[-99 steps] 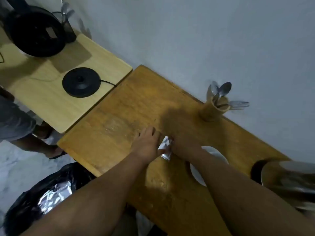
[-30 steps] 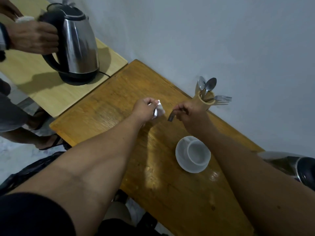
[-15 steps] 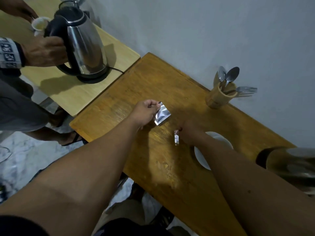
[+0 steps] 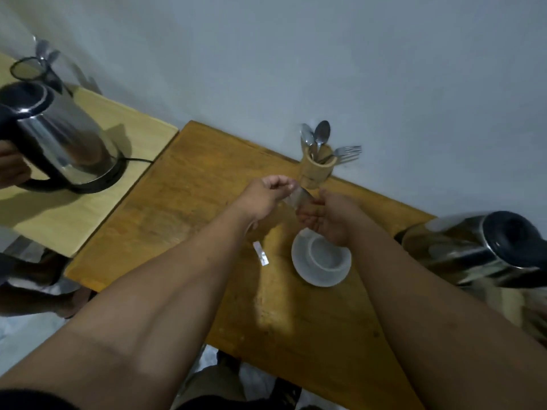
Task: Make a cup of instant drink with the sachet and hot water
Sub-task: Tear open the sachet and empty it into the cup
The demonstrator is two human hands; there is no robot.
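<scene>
While pinched, sachet (image 4: 299,199) tilted, long axis toward cup (image 4: 323,253).

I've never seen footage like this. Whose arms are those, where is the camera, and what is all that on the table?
No machine here: a person wears a wide-angle camera on the head, looking down at their own two bare arms. The left hand pinches a small silver sachet above the wooden table; the right hand is at its other end, fingers curled, though blur hides the exact grip. Below them a white cup stands on a saucer. Beside it lies a torn-off foil strip. Against the wall a bamboo holder keeps spoons and a fork. A steel kettle stands at the right edge. On the paler side table, someone else's hand holds a second kettle.
</scene>
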